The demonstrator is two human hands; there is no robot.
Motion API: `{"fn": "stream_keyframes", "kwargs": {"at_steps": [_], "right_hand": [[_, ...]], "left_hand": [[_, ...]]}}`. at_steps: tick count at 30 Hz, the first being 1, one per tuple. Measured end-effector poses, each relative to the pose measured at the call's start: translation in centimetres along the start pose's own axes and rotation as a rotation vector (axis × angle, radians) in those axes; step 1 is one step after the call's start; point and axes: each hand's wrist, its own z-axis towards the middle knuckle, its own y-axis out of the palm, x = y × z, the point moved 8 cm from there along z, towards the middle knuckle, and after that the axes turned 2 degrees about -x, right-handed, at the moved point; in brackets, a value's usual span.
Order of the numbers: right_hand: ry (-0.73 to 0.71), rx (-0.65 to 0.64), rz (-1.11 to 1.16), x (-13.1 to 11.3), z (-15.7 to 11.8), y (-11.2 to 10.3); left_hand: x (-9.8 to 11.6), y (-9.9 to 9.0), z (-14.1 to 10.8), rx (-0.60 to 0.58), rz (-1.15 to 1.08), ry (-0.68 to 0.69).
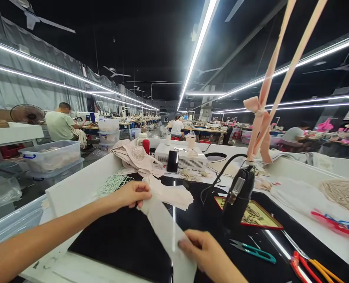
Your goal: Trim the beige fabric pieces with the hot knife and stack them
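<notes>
A pale strip of fabric (165, 224) stretches between my two hands over the black glossy tabletop (115, 239). My left hand (137, 194) pinches its far end, beside a bunched pale cloth piece (171, 192) lying behind it. Closer to me, my right hand (202, 249) has thumb and fingers closed on the strip's right edge. To the right of that hand lie teal thread snips (254, 250). A black hand-held electric cutter (239, 196) hangs from peach fabric bands (259, 112), above a tray (277, 225) of small metal parts.
Scissors with red handles (300, 263) lie at the right front. Mint-green cords (114, 184) and folded beige fabric (133, 155) are at the back left. A phone (172, 161) leans against a white vented box (189, 157). Co-workers sit further off, one (59, 124) at left.
</notes>
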Motion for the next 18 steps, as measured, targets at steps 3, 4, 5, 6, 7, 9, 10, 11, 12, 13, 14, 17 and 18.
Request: {"fn": "stream_keyframes", "kwargs": {"at_steps": [3, 4, 5, 6, 7, 9, 10, 11, 12, 13, 14, 17, 18], "right_hand": [[-0.132, 0.160, -0.161, -3.0, 6.2, -3.4], [-0.150, 0.239, -0.205, -3.5, 8.0, -4.5], [-0.158, 0.311, -0.256, -3.8, 9.6, -5.3], [-0.160, 0.369, -0.310, -3.8, 10.9, -5.7], [-0.160, 0.407, -0.369, -3.6, 11.9, -5.8], [-0.155, 0.417, -0.497, -2.6, 13.1, -5.1], [-0.154, 0.392, -0.563, -1.9, 13.3, -4.5], [-0.152, 0.357, -0.627, -1.1, 13.4, -3.8], [-0.150, 0.316, -0.688, -0.4, 13.3, -3.1], [-0.149, 0.277, -0.745, 0.3, 13.2, -2.5], [-0.148, 0.243, -0.798, 0.9, 12.9, -2.0], [-0.139, 0.179, -0.932, 1.4, 12.3, -1.0], [-0.133, 0.166, -0.968, 1.3, 12.1, -0.8]], "left_hand": [[2.7, -3.4, 4.0, 0.149, 0.043, 0.184], [3.1, -4.2, 5.2, 0.198, 0.060, 0.241], [3.1, -4.7, 6.3, 0.237, 0.082, 0.285], [2.7, -4.9, 7.2, 0.266, 0.109, 0.313], [2.0, -5.0, 8.0, 0.282, 0.142, 0.326], [-0.4, -4.4, 9.2, 0.277, 0.221, 0.317], [-1.8, -4.1, 9.6, 0.260, 0.262, 0.304], [-3.1, -3.7, 9.7, 0.239, 0.302, 0.290], [-4.4, -3.3, 9.8, 0.217, 0.337, 0.277], [-5.5, -3.1, 9.7, 0.198, 0.367, 0.265], [-6.3, -2.9, 9.6, 0.182, 0.392, 0.257], [-7.3, -2.9, 9.0, 0.141, 0.445, 0.250], [-7.2, -2.9, 8.9, 0.122, 0.458, 0.252]]}}
